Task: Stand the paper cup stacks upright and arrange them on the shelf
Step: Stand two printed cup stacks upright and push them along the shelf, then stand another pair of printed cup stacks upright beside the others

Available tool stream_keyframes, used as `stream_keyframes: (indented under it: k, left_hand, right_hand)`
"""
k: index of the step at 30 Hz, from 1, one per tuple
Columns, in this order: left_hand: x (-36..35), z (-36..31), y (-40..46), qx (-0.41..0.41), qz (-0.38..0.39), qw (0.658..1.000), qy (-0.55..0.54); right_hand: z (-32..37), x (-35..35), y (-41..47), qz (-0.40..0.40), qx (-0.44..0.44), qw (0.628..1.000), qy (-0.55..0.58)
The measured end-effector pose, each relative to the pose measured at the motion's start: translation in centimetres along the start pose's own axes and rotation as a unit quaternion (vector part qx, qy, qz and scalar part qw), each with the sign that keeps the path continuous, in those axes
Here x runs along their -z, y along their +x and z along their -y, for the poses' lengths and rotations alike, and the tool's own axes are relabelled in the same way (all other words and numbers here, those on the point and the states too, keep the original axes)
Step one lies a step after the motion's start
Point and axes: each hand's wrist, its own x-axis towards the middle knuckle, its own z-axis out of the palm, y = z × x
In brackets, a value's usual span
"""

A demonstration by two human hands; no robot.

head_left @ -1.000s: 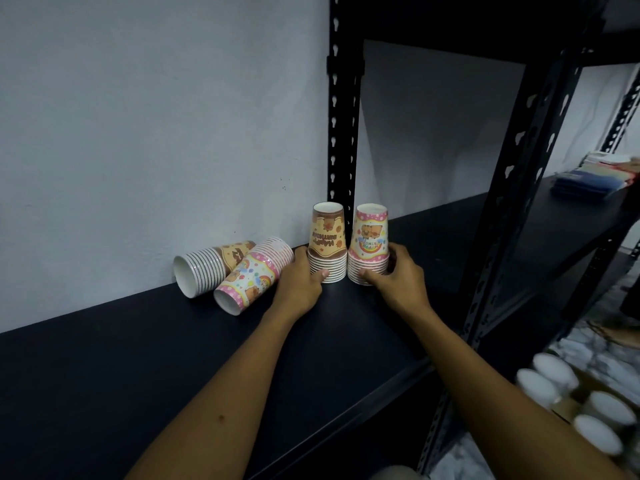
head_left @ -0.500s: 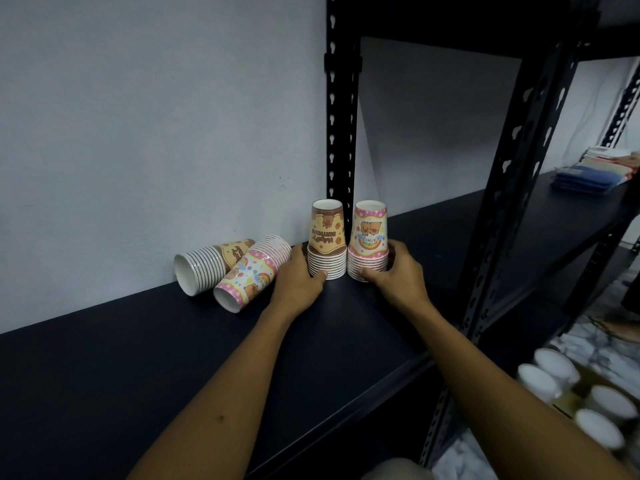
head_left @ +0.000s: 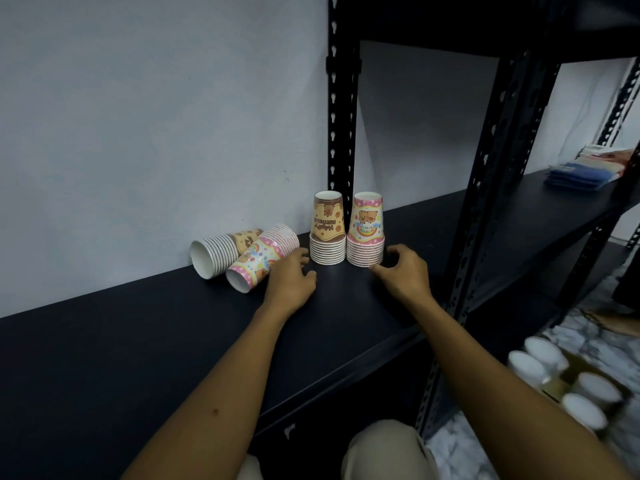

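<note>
The left hand (head_left: 289, 284) rested low over the shelf (head_left: 138, 341), fingers loosely curled and holding nothing; its fingertips lay against or just beside the lying pink cup stack (head_left: 261, 259), contact not clear. The right hand (head_left: 403, 271) was likewise relaxed and empty, thumb tip near the base of the upright pink cup stack (head_left: 366, 230), fingers arched beside it without gripping.

Between and just beyond the two hands stood two stacks mouth-down, side by side and close to touching: the upright brown cup stack (head_left: 328, 228) on the left, the pink one on the right, both near the wall (head_left: 156, 116) and in front of a black shelf post (head_left: 341, 116).

To the left of the left hand two stacks lay on their sides, mouths toward the viewer's left: the pink one in front, and the lying brown cup stack (head_left: 221, 252) behind it, against the wall.

Further right on the shelf, well apart, lay folded cloths (head_left: 585, 168). Below, white-topped containers (head_left: 554, 372) sat blurred.
</note>
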Motion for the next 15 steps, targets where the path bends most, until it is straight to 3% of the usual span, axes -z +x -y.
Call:
stream_keyframes:
  k: [8,15]
  left_hand:
    - [2.4,0.7,-3.6,-0.066,0.040,0.994,0.079]
    - [5.8,2.0,-6.2,-0.085,0.083,0.981,0.151]
  right_hand:
    - [0.1,0.7,-1.8,0.045,0.012,0.994,-0.094]
    - [0.9,0.2,-3.5,0.122,0.073,0.965,-0.220]
